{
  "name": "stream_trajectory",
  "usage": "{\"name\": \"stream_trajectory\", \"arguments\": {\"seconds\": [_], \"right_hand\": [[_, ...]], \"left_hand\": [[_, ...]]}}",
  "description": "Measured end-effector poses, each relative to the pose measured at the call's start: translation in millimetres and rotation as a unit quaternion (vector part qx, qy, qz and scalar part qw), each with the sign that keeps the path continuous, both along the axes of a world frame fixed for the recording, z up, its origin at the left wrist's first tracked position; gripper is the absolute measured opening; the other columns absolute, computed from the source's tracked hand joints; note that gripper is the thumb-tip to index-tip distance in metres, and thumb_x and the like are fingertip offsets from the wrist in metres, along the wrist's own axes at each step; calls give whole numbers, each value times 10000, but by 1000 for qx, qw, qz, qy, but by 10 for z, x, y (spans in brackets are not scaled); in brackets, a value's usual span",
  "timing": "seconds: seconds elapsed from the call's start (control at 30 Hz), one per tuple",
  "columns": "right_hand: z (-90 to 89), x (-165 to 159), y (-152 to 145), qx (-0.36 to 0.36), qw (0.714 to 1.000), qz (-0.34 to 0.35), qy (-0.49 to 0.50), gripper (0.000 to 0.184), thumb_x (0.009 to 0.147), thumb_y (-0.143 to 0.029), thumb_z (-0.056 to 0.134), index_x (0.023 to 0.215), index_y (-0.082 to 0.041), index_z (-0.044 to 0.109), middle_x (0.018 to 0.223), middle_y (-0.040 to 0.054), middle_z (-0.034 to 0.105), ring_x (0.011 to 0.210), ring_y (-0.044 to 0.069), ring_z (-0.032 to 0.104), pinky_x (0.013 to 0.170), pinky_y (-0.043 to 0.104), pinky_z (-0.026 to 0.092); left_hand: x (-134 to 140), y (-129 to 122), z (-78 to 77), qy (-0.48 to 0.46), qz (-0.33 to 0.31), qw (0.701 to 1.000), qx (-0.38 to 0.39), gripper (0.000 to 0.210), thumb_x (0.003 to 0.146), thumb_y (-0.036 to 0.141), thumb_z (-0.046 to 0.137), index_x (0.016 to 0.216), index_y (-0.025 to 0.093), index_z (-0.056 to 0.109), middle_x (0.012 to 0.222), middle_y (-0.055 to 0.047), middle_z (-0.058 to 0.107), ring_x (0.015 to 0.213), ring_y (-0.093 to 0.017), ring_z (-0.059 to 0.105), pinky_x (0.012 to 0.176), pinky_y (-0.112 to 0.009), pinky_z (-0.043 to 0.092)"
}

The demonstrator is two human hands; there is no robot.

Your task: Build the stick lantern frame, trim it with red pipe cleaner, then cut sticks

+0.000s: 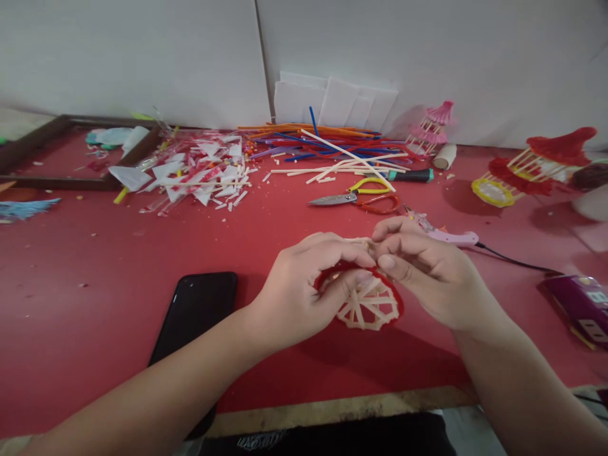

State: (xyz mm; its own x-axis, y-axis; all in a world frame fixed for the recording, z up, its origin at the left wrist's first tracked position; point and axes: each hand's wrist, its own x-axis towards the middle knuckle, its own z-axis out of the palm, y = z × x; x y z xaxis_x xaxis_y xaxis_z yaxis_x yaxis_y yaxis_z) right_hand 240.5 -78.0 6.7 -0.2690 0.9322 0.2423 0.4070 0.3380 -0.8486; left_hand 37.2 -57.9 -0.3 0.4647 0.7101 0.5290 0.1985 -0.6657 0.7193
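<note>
My left hand (304,285) is closed around a wheel-like frame of pale wooden sticks (368,307) with a fuzzy red rim, its thumb over the near side and fingers along the far side. The frame is tilted up over the red table. My right hand (427,272) has thumb and fingers pinched together at the frame's upper right edge. Whatever lies between these fingertips is too small and hidden to tell. A pink glue gun (451,237) with a black cord lies just beyond my right hand. Scissors with yellow and red handles (356,196) lie farther back.
A black phone (194,310) lies left of my hands. Behind are pipe cleaners (327,139), loose sticks (351,161), scraps and plastic wrappers (199,168), and a dark wooden frame (66,183). Small stick-and-fuzz towers (522,168) lie at right, near a purple packet (577,304).
</note>
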Motion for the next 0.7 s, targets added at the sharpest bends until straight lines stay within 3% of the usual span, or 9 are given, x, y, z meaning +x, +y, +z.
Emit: {"name": "stream_trajectory", "arguments": {"seconds": [0.17,0.33,0.57,0.7], "right_hand": [[3,-43,-56,122,989,-78,-31,92,892,-281,643,816,-246,681,1010,59,580,1048,208,572,877,366,496],[-15,-63,-93,254,955,-116,-98,64,829,-228,699,849,-288,698,1061,56,553,1031,250,571,855,437,478],[-50,-33,-95,325,930,-114,-126,141,777,-199,736,835,-316,686,1075,45,512,1057,285,541,893,497,459],[-60,-50,-118,331,919,-137,-164,137,788,-214,730,880,-306,689,1040,60,505,1008,282,542,833,489,462]], "left_hand": [[29,-55,-2,-8,39,998,40,92,852,133,662,929,182,671,868,-26,734,775,-112,680,743,-228,547],[44,-76,-26,10,80,996,49,117,834,138,668,941,184,665,828,-1,704,683,-86,629,691,-199,536],[41,-17,-66,52,70,980,179,88,888,117,584,939,166,636,874,-29,704,804,-119,636,792,-238,532],[33,-10,-28,96,94,962,238,56,883,157,597,916,166,642,853,-53,660,789,-143,601,775,-277,530]]}}
